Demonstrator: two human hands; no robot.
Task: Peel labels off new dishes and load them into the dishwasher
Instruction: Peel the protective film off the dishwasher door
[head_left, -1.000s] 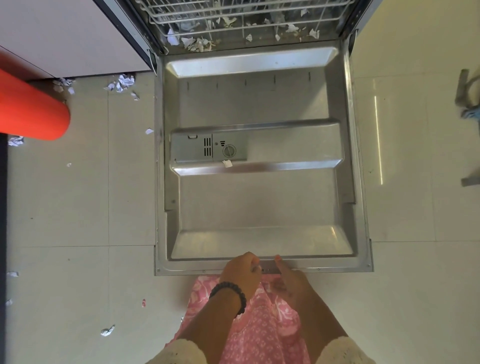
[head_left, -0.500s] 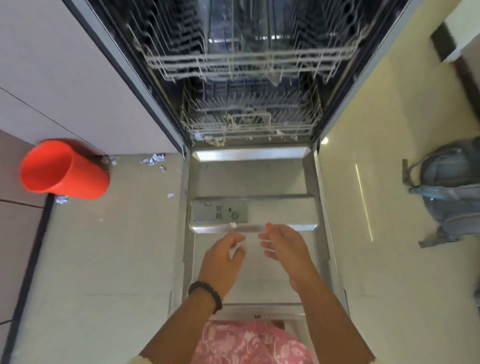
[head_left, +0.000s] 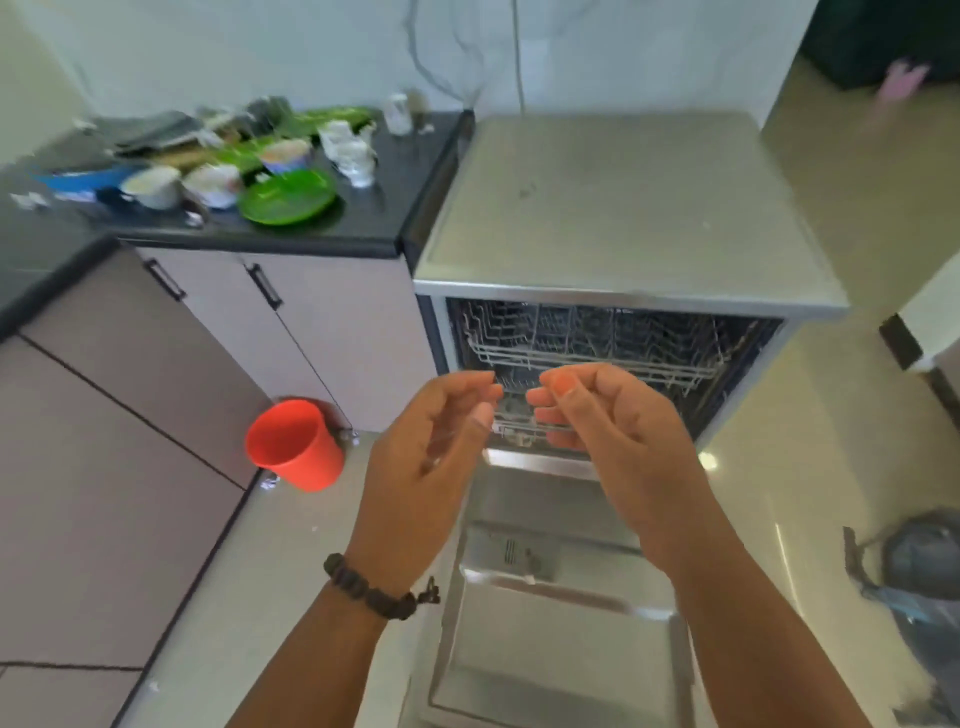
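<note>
Head view. I take the dishwasher (head_left: 623, 312) as my landmark. Its door (head_left: 561, 649) is folded fully down toward me, and the upper rack (head_left: 592, 358) sits inside the tub. I see no dish in that rack; the lower rack is mostly hidden behind my hands.

My left hand (head_left: 431, 462) hangs in front of the tub opening, fingers loosely bent and spread, holding nothing. My right hand (head_left: 608, 415) is level with it, just beside it, fingers likewise relaxed and empty. The two hands do not touch.

The dishes (head_left: 234, 171) stand on the black counter (head_left: 332, 228) to the left of the dishwasher, well apart from both hands: a green plate (head_left: 288, 197), several bowls and some glassware, blurred. I cannot tell whether labels remain on them.

An orange bucket (head_left: 293, 447) stands on the floor left of the door.

Judgement: the machine is opened and ready; loading has not begun as far as I can see. Fetching, peeling and racking every dish appears to remain.
</note>
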